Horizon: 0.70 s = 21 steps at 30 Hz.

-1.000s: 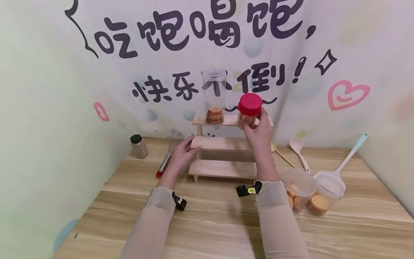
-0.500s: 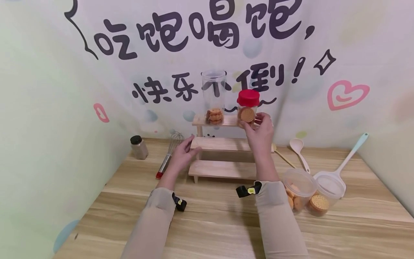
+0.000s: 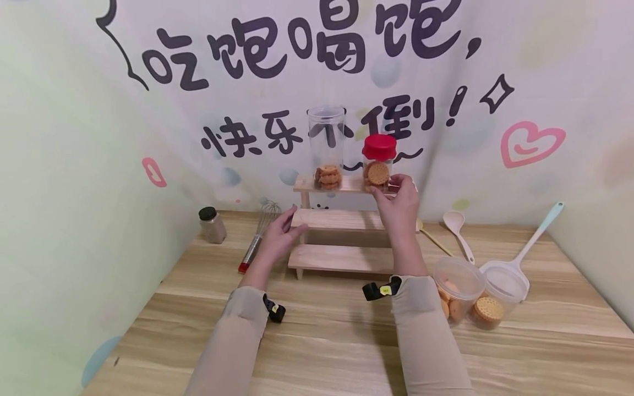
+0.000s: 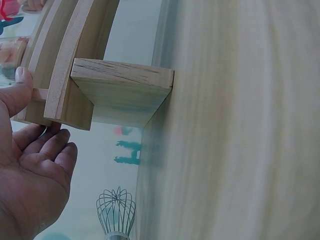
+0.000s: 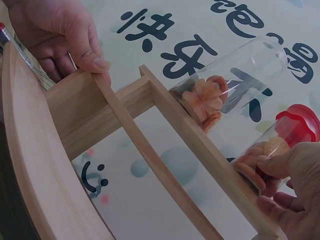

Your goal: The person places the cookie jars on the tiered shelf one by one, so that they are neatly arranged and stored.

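A three-tier wooden shelf (image 3: 342, 219) stands against the wall. My right hand (image 3: 402, 206) grips the lower part of a clear cookie jar (image 3: 378, 174) with a red lid, upright on the top tier. The right wrist view shows its thumb (image 5: 275, 164) on the jar's side and the jar's base at the top board. Left of that jar is a tall clear jar (image 3: 327, 151), without a visible lid, with a few cookies at its bottom. My left hand (image 3: 278, 237) holds the middle tier's left end, thumb (image 4: 21, 89) above the board and fingers at its end.
A whisk (image 3: 256, 242) and a black-capped jar (image 3: 213, 226) are at the left. At the right are two clear containers (image 3: 458, 289) with cookies, a pale spoon (image 3: 458, 234), a wooden-handled utensil (image 3: 436, 239) and a white turner with a light-blue handle (image 3: 537, 234).
The red-lidded jar has gone from tilted toward me to upright on the top tier, moving slightly left. My right fingers now sit lower on it. The left hand stays at the shelf.
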Each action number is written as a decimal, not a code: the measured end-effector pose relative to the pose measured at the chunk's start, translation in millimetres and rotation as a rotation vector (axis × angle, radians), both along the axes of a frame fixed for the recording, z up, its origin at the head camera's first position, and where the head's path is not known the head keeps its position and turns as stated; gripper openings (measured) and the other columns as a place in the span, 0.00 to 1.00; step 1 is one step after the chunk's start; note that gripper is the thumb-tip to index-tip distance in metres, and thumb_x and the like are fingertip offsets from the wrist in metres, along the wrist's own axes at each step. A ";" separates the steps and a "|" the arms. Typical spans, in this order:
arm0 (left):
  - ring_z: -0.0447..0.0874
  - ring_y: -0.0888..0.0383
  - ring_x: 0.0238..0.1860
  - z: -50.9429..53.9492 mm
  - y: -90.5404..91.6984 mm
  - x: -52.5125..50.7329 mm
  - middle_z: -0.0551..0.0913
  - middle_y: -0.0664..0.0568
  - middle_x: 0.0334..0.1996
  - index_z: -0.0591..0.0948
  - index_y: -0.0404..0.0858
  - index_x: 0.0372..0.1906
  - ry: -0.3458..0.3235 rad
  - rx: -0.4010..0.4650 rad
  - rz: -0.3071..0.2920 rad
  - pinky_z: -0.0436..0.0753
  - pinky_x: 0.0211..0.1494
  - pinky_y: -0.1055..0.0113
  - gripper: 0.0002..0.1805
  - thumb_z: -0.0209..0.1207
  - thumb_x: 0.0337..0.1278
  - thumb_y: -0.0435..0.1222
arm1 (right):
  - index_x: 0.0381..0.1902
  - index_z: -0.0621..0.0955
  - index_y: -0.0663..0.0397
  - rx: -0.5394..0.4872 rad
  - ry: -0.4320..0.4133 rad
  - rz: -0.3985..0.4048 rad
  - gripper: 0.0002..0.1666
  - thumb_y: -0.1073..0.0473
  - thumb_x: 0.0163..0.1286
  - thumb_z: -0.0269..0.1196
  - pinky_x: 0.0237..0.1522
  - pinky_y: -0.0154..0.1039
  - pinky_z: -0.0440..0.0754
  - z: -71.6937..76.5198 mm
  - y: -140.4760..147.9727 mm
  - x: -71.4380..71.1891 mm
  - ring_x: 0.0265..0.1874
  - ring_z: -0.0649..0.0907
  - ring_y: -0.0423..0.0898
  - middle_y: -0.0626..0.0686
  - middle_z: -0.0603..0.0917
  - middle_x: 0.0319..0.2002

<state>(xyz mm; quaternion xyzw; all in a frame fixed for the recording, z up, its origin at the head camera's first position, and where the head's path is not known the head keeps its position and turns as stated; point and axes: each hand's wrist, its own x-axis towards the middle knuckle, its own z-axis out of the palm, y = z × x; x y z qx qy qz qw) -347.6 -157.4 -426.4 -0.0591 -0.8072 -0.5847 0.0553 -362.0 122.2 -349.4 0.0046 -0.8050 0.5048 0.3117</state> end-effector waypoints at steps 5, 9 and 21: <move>0.62 0.50 0.75 0.2 -0.3 0.4 0.62 0.48 0.76 0.64 0.49 0.77 0.002 0.013 -0.005 0.68 0.74 0.60 0.42 0.67 0.62 0.50 | 0.55 0.74 0.64 0.007 0.034 -0.010 0.28 0.57 0.64 0.73 0.48 0.46 0.88 -2.7 1.3 -2.3 0.50 0.83 0.55 0.62 0.79 0.50; 0.62 0.50 0.75 0.4 -0.5 0.4 0.62 0.48 0.77 0.63 0.50 0.77 0.000 0.014 -0.005 0.68 0.74 0.60 0.42 0.67 0.61 0.52 | 0.53 0.75 0.64 0.003 0.046 -0.016 0.25 0.57 0.65 0.72 0.46 0.46 0.87 -3.8 2.0 -3.6 0.46 0.84 0.54 0.61 0.79 0.48; 0.61 0.51 0.75 3.1 -0.2 2.2 0.62 0.47 0.77 0.63 0.47 0.78 -0.003 0.041 -0.017 0.69 0.73 0.61 0.41 0.66 0.64 0.47 | 0.54 0.75 0.62 0.006 -0.015 -0.022 0.26 0.53 0.67 0.70 0.50 0.47 0.83 -4.5 5.7 -1.6 0.47 0.82 0.54 0.60 0.80 0.49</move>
